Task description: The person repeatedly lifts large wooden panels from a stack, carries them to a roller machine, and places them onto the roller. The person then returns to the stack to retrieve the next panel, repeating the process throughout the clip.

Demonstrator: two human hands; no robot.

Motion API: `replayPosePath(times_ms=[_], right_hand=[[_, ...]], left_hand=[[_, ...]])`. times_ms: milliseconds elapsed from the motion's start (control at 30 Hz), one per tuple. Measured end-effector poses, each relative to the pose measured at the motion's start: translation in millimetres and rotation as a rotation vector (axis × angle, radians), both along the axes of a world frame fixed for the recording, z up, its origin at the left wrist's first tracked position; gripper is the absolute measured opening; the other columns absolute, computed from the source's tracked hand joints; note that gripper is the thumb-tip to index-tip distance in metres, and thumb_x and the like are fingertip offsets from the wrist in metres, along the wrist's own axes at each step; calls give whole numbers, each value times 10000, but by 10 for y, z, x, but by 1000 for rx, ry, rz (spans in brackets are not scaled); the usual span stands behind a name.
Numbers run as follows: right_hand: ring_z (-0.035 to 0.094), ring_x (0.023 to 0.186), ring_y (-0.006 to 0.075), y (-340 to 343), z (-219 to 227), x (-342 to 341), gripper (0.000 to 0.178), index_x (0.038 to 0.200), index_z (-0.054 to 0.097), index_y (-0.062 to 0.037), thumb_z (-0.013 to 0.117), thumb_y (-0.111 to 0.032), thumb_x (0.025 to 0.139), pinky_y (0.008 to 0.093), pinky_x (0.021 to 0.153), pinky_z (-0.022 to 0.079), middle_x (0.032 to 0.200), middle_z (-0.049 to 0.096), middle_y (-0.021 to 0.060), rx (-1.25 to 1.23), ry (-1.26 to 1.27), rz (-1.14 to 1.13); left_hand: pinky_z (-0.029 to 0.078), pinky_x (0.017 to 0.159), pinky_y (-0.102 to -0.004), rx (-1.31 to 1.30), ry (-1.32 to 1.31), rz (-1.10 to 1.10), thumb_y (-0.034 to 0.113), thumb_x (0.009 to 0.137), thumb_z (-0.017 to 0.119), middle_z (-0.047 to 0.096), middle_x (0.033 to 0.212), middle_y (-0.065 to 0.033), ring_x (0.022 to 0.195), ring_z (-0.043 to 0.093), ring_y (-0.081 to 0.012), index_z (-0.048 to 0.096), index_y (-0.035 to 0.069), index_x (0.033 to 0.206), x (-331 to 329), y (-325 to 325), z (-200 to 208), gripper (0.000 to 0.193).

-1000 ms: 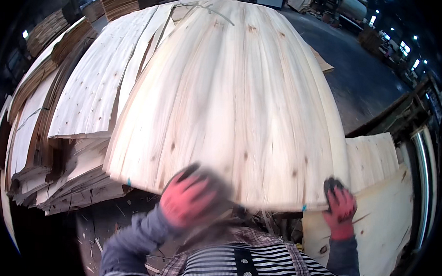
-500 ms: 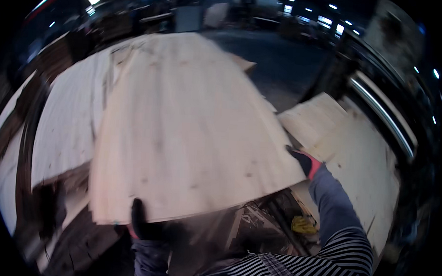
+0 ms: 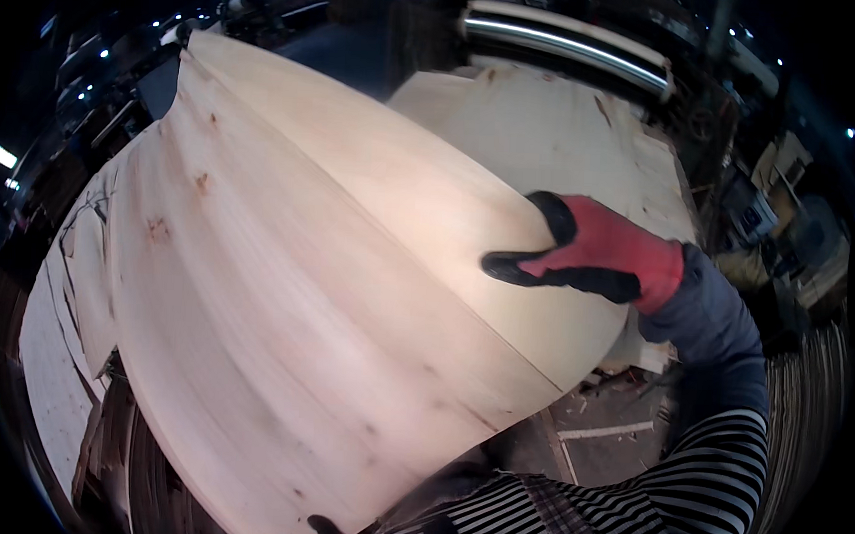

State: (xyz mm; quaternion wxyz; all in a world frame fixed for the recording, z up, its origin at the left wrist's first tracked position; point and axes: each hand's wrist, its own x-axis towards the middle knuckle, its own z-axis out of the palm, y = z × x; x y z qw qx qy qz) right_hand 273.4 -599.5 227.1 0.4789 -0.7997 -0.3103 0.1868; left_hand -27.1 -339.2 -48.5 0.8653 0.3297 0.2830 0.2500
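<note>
A large, thin sheet of pale wood veneer [image 3: 285,251] fills the middle of the view, lifted and bowed, with dark knots and lengthwise grain. My right hand [image 3: 605,251], in a red and black glove, grips its right edge, with thumb and fingers on opposite faces. At the lower edge of the picture, the dark-gloved thumb of my left hand [image 3: 330,532] lies over the near edge of the sheet. The other left fingers are hidden beneath the veneer. A small dark shape touches the far left corner; I cannot make out what it is.
More veneer with split edges [image 3: 57,346] lies stacked at the left. Beyond my right hand, pale sheets [image 3: 557,130] lie before a machine with a shiny metal roller [image 3: 571,49]. Wood scraps [image 3: 606,430] litter the floor, and a tall stack of sheets [image 3: 808,398] stands at the right.
The view has turned to the right, toward the roller machine. The veneer, flatter before, is now raised and curved, and my right hand has come up and closer with its edge.
</note>
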Motion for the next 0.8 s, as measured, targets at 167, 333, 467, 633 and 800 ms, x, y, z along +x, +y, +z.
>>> replayPosePath(times_ms=[167, 333, 467, 633, 800], right_hand=[[526, 920, 144, -1278, -224, -682, 446, 1117, 431, 56, 594, -29, 710, 236, 802, 430, 1025, 546, 108, 118, 180, -313], [538, 899, 137, -2205, -1115, -1279, 322, 1084, 489, 20, 552, -58, 779, 252, 783, 433, 1010, 558, 86, 417, 337, -835], [545, 847, 135, -2518, -2119, -1904, 317, 1091, 488, -16, 559, -120, 800, 240, 755, 434, 970, 560, 61, 25, 327, -940], [514, 987, 215, -2506, -2945, -2460, 363, 1129, 428, 19, 525, -11, 780, 307, 867, 412, 1112, 489, 123, 511, 602, -1059], [505, 966, 186, -1870, -3169, -2480, 379, 1126, 439, 6, 572, -87, 783, 280, 819, 414, 1050, 528, 100, 468, 542, -1148]], left_hand=[[269, 972, -433, -251, -222, -367, 497, 816, 403, 287, 1306, -159, 1181, 311, -306, 186, 13, 1297, -96, -827, -327, 717], [365, 896, -397, 42, -74, -456, 487, 817, 424, 402, 1214, -166, 1086, 428, -286, 282, 2, 1258, 189, -780, -418, 670], [446, 777, -352, 436, 221, -700, 383, 835, 464, 544, 1016, -104, 941, 518, -230, 446, 26, 1144, 718, -472, -733, 473], [431, 812, -352, -27, 175, -537, 194, 810, 513, 526, 1054, -145, 961, 515, -246, 443, -5, 1129, 862, -123, -947, 382], [446, 797, -359, -144, 135, -596, 184, 813, 518, 525, 1060, -139, 934, 534, -243, 426, -6, 1150, 1144, 395, -554, 398]])
